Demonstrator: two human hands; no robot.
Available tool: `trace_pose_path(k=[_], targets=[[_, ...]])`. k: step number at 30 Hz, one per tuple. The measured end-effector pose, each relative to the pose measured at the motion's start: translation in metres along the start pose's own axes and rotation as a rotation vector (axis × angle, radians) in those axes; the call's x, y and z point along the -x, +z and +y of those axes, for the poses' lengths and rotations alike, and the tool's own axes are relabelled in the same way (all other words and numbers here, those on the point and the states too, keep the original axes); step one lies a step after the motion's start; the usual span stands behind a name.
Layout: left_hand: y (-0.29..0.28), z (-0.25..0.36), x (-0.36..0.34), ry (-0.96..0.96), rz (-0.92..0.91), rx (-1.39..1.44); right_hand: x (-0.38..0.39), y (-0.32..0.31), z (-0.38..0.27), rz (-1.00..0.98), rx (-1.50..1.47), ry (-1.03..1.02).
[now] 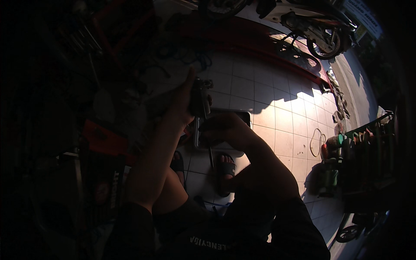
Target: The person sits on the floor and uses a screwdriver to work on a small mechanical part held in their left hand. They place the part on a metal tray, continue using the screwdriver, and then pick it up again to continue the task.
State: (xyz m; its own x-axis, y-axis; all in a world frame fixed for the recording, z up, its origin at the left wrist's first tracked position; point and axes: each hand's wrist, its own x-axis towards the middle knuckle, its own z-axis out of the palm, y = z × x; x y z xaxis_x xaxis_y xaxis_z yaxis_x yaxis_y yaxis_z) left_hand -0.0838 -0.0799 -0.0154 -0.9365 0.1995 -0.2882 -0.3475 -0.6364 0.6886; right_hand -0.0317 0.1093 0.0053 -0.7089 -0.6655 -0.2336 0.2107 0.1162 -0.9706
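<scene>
In the middle of the view, my left hand point(185, 97) is closed round a dark metal part point(200, 102) with a small fitting at its upper end. My right hand point(227, 128) is just below and to the right, its fingers curled in deep shadow. A slim dark rod point(211, 158) sticks out beneath that hand, toward my feet, and seems to be in its grip; its kind does not show. Under both hands lies a shallow tray point(246, 116) with a pale rim, largely covered by them. What lies inside it is too dark to make out.
My sandalled foot point(226, 167) rests on the tiled floor point(268, 134). To the left are a red case point(104, 138) and dark clutter. A red beam point(277, 58) crosses the back, with a motorbike point(316, 26) beyond. Bottles stand in a rack point(359, 147) at the right, beside a wire loop point(317, 143).
</scene>
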Motion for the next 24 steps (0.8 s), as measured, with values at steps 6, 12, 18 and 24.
trace_pose_path(k=[6,12,18,24], targets=[[0.003,0.000,0.002,0.028,0.018,-0.020,-0.001,-0.001,-0.005,0.022,0.078,-0.021],[0.000,-0.003,0.000,0.006,0.006,-0.008,-0.003,0.003,-0.004,-0.006,0.214,-0.036],[-0.005,-0.004,-0.002,-0.041,0.041,0.035,0.007,0.006,-0.018,-0.050,-0.007,0.039],[0.000,-0.004,-0.002,-0.039,0.048,0.031,0.001,-0.008,-0.002,-0.089,-0.052,0.025]])
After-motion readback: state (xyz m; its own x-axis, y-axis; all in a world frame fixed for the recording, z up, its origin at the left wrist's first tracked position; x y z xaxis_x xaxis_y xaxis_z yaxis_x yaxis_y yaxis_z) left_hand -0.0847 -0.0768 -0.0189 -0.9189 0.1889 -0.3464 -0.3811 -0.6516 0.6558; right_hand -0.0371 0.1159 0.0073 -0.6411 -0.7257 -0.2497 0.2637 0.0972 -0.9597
